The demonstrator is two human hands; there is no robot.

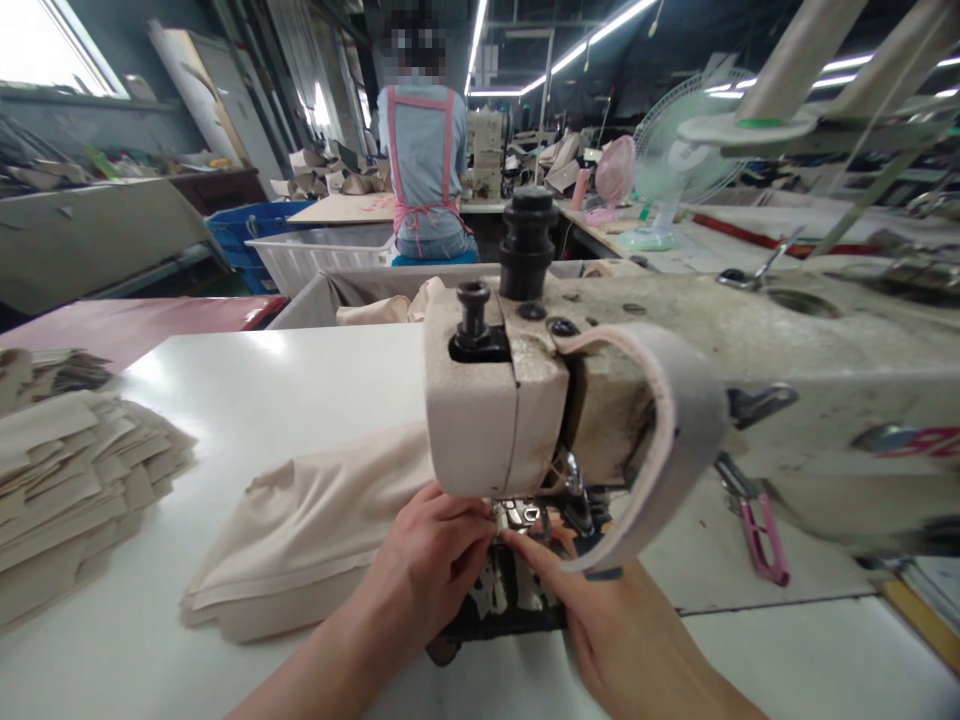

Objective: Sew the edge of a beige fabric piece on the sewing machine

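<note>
A beige sewing machine [487, 410] stands over the white table, its metal presser foot [519, 515] low under the head. My left hand [435, 550] is left of the foot, fingers curled and pressed together beside the needle area; what they pinch is too small to make out. Left of that hand lies folded cream fabric [307, 540], running up behind the machine head. My right hand [600, 600] lies at the right of the foot, index finger stretched toward it, the other fingers partly hidden by a curved pale strap [686, 430] on the machine.
Stacked cream fabric pieces [75, 480] lie at the left on the white table [300, 375]. Pink-handled snips [765, 535] rest right of the strap. Beyond the machine are a white crate [322, 262], a seated person [424, 160] facing away, and a green fan [675, 150].
</note>
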